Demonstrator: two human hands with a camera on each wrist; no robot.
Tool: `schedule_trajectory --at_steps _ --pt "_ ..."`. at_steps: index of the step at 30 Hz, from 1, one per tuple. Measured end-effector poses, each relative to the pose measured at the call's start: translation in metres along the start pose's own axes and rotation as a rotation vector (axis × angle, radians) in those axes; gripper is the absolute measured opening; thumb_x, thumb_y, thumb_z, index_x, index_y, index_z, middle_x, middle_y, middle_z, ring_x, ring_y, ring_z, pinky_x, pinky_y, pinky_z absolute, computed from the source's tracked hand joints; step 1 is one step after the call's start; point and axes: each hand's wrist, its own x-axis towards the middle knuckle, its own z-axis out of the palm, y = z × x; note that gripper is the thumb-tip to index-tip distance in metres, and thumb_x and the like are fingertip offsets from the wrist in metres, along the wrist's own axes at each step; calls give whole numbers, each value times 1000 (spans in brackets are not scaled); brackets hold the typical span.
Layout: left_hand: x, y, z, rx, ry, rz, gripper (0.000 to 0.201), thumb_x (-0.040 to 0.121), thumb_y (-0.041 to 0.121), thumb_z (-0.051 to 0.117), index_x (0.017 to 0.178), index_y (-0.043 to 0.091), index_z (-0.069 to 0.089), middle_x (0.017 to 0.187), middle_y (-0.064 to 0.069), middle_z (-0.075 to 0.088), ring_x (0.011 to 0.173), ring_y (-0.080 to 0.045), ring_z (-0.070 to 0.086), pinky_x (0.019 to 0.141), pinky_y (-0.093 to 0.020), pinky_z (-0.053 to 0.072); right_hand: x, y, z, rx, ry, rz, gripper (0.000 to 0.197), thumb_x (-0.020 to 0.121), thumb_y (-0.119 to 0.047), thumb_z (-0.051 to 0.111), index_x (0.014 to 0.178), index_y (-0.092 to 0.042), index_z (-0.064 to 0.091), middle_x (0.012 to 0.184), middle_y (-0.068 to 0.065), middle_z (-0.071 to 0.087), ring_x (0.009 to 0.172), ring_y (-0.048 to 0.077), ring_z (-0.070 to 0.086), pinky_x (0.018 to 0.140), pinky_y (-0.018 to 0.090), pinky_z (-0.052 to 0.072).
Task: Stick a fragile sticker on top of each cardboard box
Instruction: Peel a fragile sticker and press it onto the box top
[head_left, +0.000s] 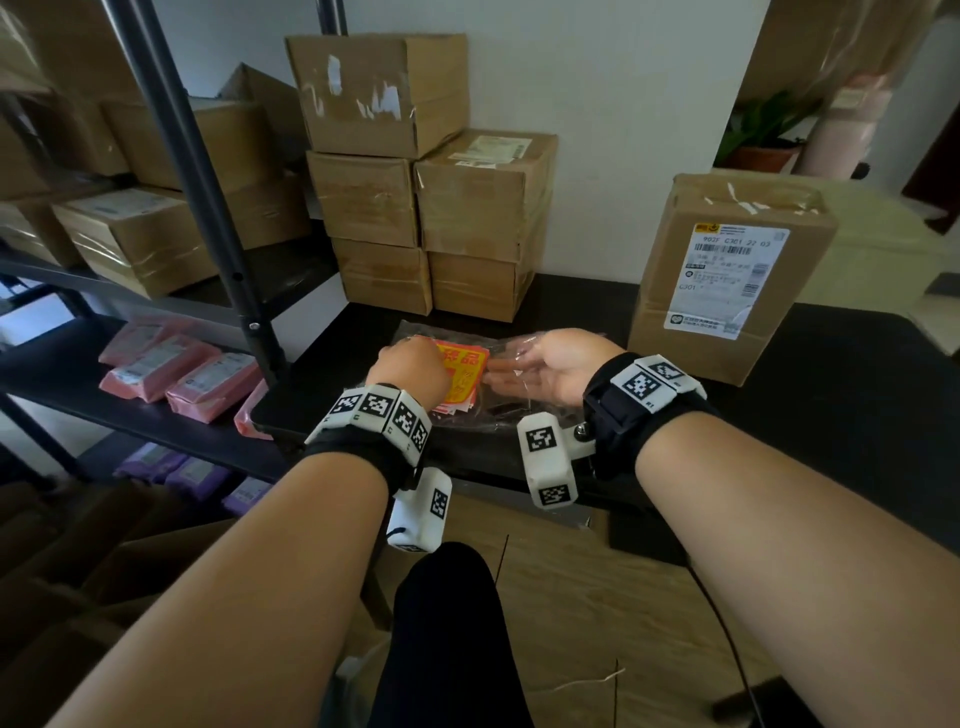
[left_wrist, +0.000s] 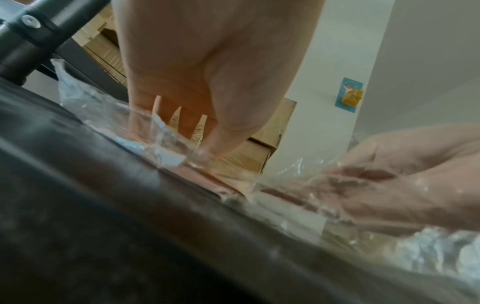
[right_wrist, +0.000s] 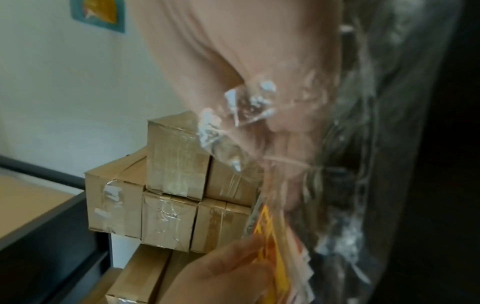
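Observation:
A stack of yellow-and-red fragile stickers (head_left: 465, 371) lies on the black table (head_left: 831, 395), half inside a clear plastic bag (head_left: 501, 415). My left hand (head_left: 410, 366) is knuckles up over the stack's left part and its fingers curl down and pinch the stickers (right_wrist: 270, 246). My right hand (head_left: 535, 371) lies palm up to the right of the stack, fingers straight, with the bag film draped over it. Several taped cardboard boxes (head_left: 483, 197) are stacked against the wall behind the stickers. One taller box (head_left: 722, 275) with a white shipping label stands at the right.
A black metal shelf post (head_left: 208, 208) rises at the left. Its shelves hold more cardboard boxes (head_left: 135, 239), pink parcels (head_left: 176, 374) and purple parcels (head_left: 182, 473). A potted plant (head_left: 763, 135) stands far right. Wooden floor shows below the table's front edge.

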Motion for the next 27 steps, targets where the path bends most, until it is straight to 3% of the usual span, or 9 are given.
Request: schedule_trajectory --at_steps 2,4,8,11,14,16,18,21,27 --pt "1 -2 -2 -20 -12 21 36 88 15 44 115 20 66 119 -8 62 107 -28 56 87 -40 53 5 1 3 39 -19 -22 41 99 1 42 140 4 42 93 10 56 78 20 57 73 27 55" --pt "2 -4 -3 -25 -12 39 34 89 16 46 115 21 67 119 -7 62 106 -27 57 88 -38 53 11 2 5 -5 6 -41 41 95 6 46 136 4 47 88 8 56 75 18 58 63 25 55" --pt "3 -10 -5 -10 8 71 28 89 18 51 109 23 69 101 -1 65 85 -19 61 70 -29 51 18 10 8 -270 63 -69 34 90 4 57 125 1 59 85 5 62 73 16 63 63 25 55" --pt "1 -13 -7 -4 16 97 25 90 24 53 108 26 70 102 0 68 85 -17 64 69 -27 51 22 13 15 -359 88 -93 29 90 -2 61 119 5 59 77 6 61 66 17 62 59 26 53" --pt "0 -13 -11 0 -17 107 25 90 23 52 107 23 71 99 0 69 84 -16 65 67 -25 50 23 12 23 -396 82 -93 3 91 -6 62 94 -6 60 73 5 58 60 15 58 50 22 50" --pt "1 -14 -12 -15 -21 98 23 90 22 52 103 22 71 97 1 69 80 -15 63 64 -24 48 24 10 24 -414 94 -100 19 92 -6 61 75 -11 53 69 4 56 57 14 56 49 22 47" --pt "2 -14 -11 -58 -13 71 20 89 21 53 100 22 70 95 2 68 74 -13 60 60 -22 46 27 8 26 -432 90 -114 24 92 -7 60 72 -16 51 71 3 56 60 14 56 52 23 48" --pt "3 -14 -10 -72 -2 51 29 91 19 51 114 24 68 92 3 61 65 -9 52 53 -21 39 32 7 30 -439 81 -140 25 94 -8 57 74 -21 49 77 0 55 64 11 56 46 18 49" --pt "8 -12 -10 26 -78 98 42 95 14 40 135 19 53 132 -11 54 113 -28 55 83 -31 47 36 3 24 -495 186 -214 29 96 -10 54 71 -23 46 77 -1 52 75 18 57 76 33 58"
